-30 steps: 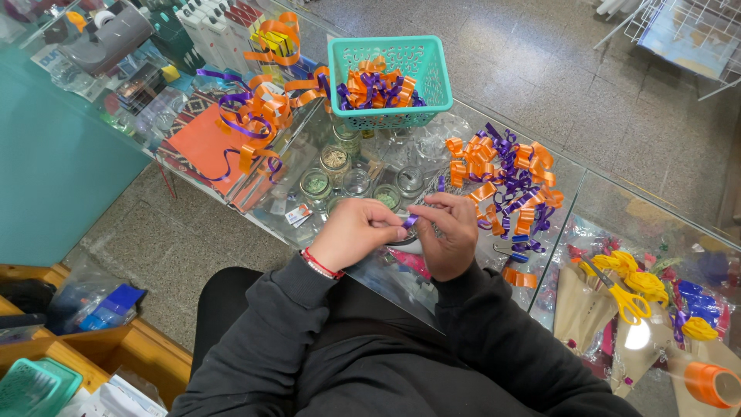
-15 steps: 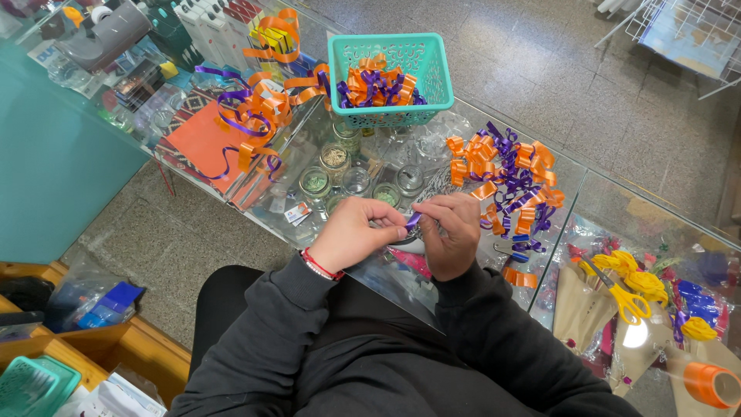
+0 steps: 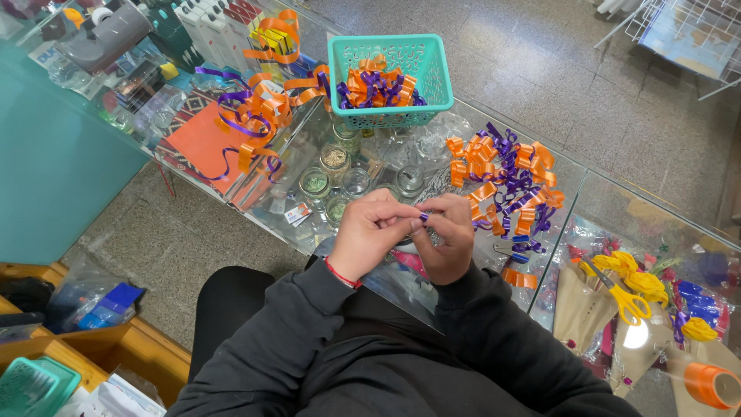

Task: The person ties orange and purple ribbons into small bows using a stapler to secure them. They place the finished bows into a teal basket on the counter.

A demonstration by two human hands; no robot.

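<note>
- A small purple ribbon piece (image 3: pixel 423 217) is pinched between both hands, held over the near edge of the glass counter (image 3: pixel 594 201), roughly mid-length.
- Left hand (image 3: pixel 372 234) is closed, fingertips gripping the ribbon piece from the left; a red cord bracelet (image 3: pixel 340 275) is worn at the wrist.
- Right hand (image 3: pixel 444 238) is closed, fingers curled on the same ribbon piece from the right; the two hands are touching.
- A pile of orange and purple curled ribbon bows (image 3: pixel 505 181) is laid on the counter just right of the hands.
- A teal plastic basket (image 3: pixel 392 54) with more orange and purple bows is set toward the far edge.
- Another bunch of orange and purple ribbon (image 3: pixel 258 116) is seen at the counter's left end, on an orange sheet (image 3: pixel 202 145).
- Yellow-handled scissors (image 3: pixel 622 293) are lying at the right end, well apart from the hands.
- An orange tape roll (image 3: pixel 712 384) is seen at the near right corner.
</note>
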